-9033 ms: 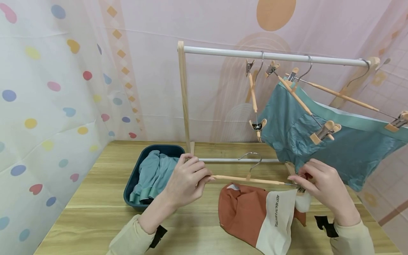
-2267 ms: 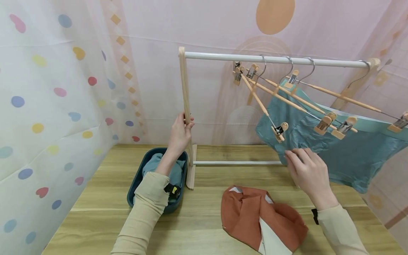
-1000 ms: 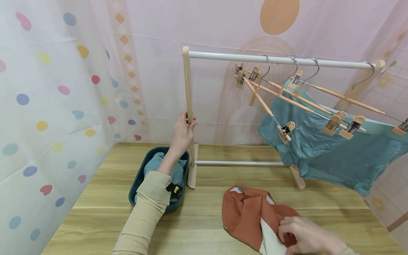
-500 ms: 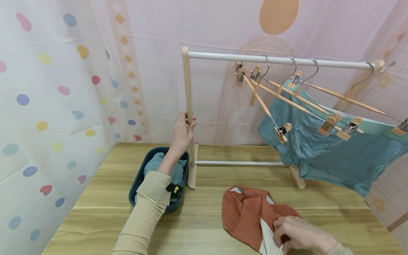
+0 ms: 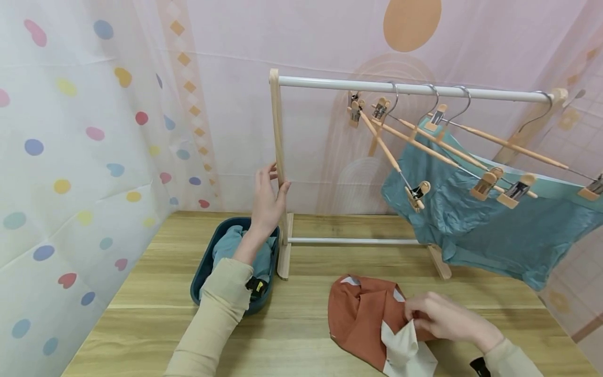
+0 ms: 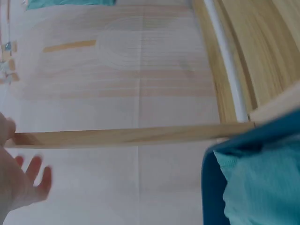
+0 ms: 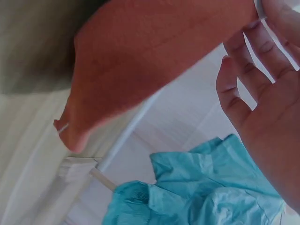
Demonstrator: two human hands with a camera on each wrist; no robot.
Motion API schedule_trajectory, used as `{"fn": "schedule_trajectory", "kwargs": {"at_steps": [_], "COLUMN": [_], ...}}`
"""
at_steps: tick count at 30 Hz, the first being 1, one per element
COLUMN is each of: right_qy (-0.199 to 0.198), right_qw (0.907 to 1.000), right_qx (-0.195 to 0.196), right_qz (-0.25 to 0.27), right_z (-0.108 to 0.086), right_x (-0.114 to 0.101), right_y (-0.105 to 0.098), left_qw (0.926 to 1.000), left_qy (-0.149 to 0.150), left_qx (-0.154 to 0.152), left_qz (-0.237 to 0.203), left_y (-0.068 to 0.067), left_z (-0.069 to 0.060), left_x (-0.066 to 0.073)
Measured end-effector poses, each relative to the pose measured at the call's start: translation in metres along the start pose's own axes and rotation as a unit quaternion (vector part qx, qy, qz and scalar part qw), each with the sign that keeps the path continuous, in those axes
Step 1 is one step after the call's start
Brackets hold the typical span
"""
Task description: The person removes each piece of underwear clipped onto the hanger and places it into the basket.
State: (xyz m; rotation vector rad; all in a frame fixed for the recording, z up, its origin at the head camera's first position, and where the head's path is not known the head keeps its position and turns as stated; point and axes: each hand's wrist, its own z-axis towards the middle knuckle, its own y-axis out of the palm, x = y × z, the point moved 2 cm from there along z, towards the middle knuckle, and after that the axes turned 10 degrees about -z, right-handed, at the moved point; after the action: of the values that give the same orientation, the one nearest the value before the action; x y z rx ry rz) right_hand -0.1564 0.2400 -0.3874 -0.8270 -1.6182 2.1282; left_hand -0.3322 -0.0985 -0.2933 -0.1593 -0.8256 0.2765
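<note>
My left hand [image 5: 269, 201] is at the left wooden post [image 5: 277, 131] of a small clothes rack, thumb at the front of the post. In the left wrist view its fingers [image 6: 33, 169] are extended and off the post. My right hand [image 5: 443, 318] pinches the cream waistband [image 5: 407, 348] of a rust-orange pair of underpants [image 5: 363, 319] that lies crumpled on the table. The right wrist view has the raised rust-orange cloth [image 7: 154, 56] hanging from thumb and forefinger, the other fingers loosely bent.
Several clip hangers [image 5: 426, 149] hang on the white rail [image 5: 339, 84]. Teal underpants [image 5: 480, 225] are clipped to one at the right. A dark blue bin [image 5: 200, 277] with teal cloth [image 5: 227, 246] stands beside the rack's left foot [image 5: 283, 262]. Patterned curtains enclose the wooden table [image 5: 141, 314].
The hanger once held in both hands now hangs on the rail. My right hand went down to the rust-orange underpants and lifted the waistband. My left hand gripped the post, then loosened.
</note>
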Motion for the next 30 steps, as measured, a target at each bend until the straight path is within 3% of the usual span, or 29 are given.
{"fn": "schedule_trajectory", "kwargs": {"at_steps": [3, 6, 9, 13, 18, 22, 25, 30], "right_qy": [0.000, -0.005, -0.006, 0.004, 0.042, 0.072, 0.095, 0.152], "right_qw": [0.9997, 0.9986, 0.9969, 0.9935, 0.9846, 0.9732, 0.9611, 0.9349], "right_qx": [0.023, 0.053, 0.077, 0.111, 0.167, 0.214, 0.252, 0.310], "right_qz": [0.005, -0.001, -0.014, -0.027, -0.033, -0.045, -0.062, -0.084], "right_z": [0.003, 0.006, 0.010, 0.014, 0.021, 0.027, 0.031, 0.037], "right_x": [-0.002, -0.003, -0.005, -0.008, -0.011, -0.014, -0.016, -0.019], "right_y": [-0.009, -0.018, -0.027, -0.037, -0.049, -0.058, -0.063, -0.072], "left_qw": [0.9964, 0.9860, 0.9790, 0.9750, 0.9711, 0.9649, 0.9496, 0.9115], "left_qy": [0.054, 0.118, 0.163, 0.184, 0.158, 0.094, 0.038, -0.039], "left_qx": [0.059, 0.096, 0.073, -0.014, -0.134, -0.232, -0.306, -0.409], "left_qz": [0.028, 0.067, 0.099, 0.124, 0.119, 0.080, 0.057, 0.026], "left_y": [-0.002, -0.002, 0.002, 0.014, 0.036, 0.050, 0.060, 0.074], "left_z": [-0.007, -0.013, -0.020, -0.035, -0.063, -0.084, -0.099, -0.125], "left_x": [0.006, 0.014, 0.022, 0.028, 0.032, 0.037, 0.041, 0.043]}}
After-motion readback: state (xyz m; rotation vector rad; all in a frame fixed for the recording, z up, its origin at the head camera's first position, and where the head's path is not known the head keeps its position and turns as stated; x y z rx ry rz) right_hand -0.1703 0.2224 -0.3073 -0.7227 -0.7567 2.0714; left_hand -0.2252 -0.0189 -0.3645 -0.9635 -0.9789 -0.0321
